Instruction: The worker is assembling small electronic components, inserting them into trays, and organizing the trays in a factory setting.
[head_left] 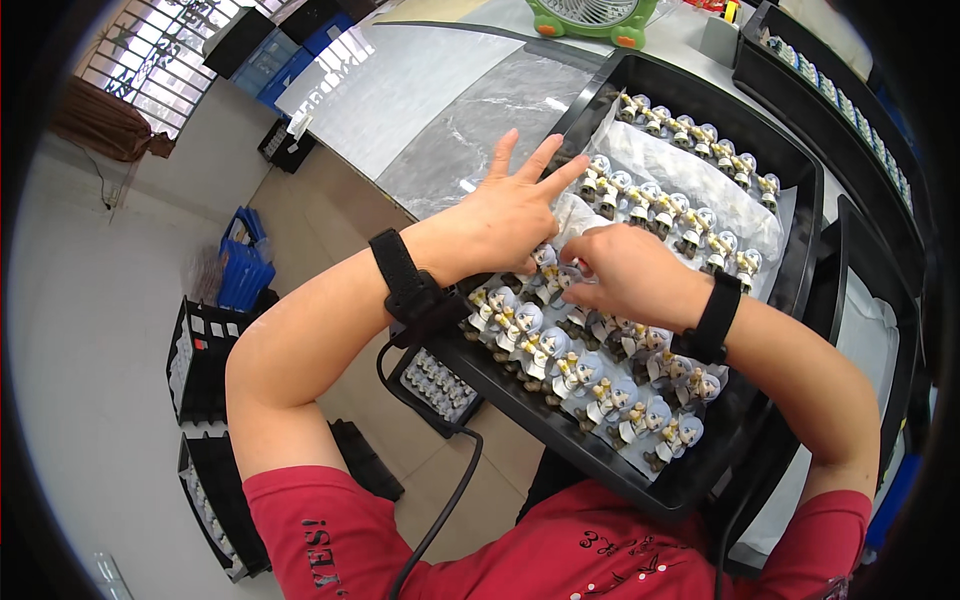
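Observation:
A black tray (815,215) holds several rows of small figurines (578,372) with pale blue hair and white-and-yellow clothes. Crumpled white paper (700,180) lies between the rows. Over the tray's left side, my left hand (505,222) has three fingers spread, while its thumb and index finger are bent together beside a figurine. What they pinch is hidden. Close by, my right hand (635,272) is closed above the middle rows, thumb and index finger curled together. A tiny reddish bit shows at its fingertips, too small to name. Both wrists wear black bands.
A grey table (470,110) lies beyond the tray, with a green fan (590,22) on it. More black trays (860,110) stand at the right. On the floor at the left are black crates (205,350) and blue bins (245,262). A black cable (465,480) hangs near my left arm.

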